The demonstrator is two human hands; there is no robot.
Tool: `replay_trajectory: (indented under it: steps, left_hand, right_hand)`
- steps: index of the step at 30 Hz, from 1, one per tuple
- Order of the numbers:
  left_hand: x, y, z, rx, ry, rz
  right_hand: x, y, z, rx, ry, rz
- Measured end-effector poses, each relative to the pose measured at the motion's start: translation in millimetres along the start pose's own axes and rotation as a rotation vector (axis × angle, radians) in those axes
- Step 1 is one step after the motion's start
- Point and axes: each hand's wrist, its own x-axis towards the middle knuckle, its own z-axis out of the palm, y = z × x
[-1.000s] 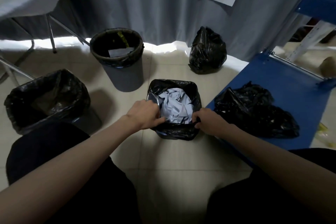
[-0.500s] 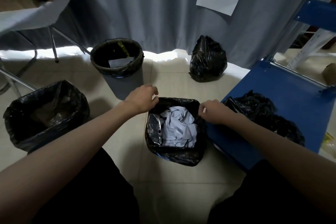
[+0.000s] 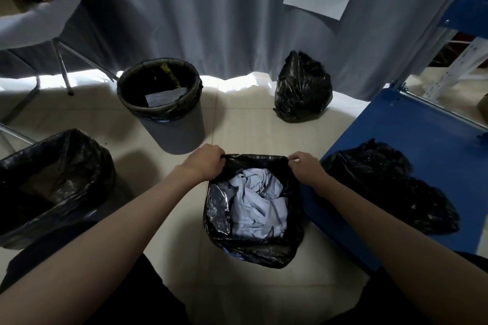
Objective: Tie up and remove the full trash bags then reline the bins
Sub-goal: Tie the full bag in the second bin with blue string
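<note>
Black trash bag [image 3: 253, 245], crumpled paper [image 3: 257, 204] inside, mouth open.

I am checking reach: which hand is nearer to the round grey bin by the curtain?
Left. The left hand grips the trash bag rim just in front of the round grey bin; the right hand grips the opposite rim corner, farther away.

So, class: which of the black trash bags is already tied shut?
The bag by the curtain: knotted, standing alone on the floor. The others line bins, and both hands hold one open.
</note>
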Motion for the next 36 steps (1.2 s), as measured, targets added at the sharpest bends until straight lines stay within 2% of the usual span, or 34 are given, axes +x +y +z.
replay_trajectory:
  steps: [7,12,18,24,29,32,36]
  left_hand:
    - [11.2,-2.8,0.6,0.005,0.051,-0.011]
    - [14.9,-2.5,1.1,-0.080,0.057,-0.041]
    - [14.6,-2.2,4.4,-0.085,-0.003,-0.018]
    - [6.6,-2.2,-2.6,-0.023,0.014,0.020]
    - [3.9,-1.7,-4.7,-0.019,0.067,0.030]
    - [4.4,3.0,-4.2,-0.046,0.167,0.098]
    - [2.4,19.5,-8.3,-0.149,0.212,0.362]
  right_hand:
    - [8.1,-1.4,-2.0,0.126,0.128,0.021]
    - [2.3,-15.6,-6.9,0.131,0.254,-0.114]
    - [-3.3,-23.9,-5.6,0.067,0.074,-0.167]
    - [6.5,-15.3,-6.5,0.034,0.123,-0.060]
    - [3.6,-15.0,-10.6,-0.113,0.096,-0.145]
    - [1.4,-23.0,-13.7,-0.102,0.141,-0.204]
    - [-3.9,-41.6,-17.2,-0.050,0.163,-0.373]
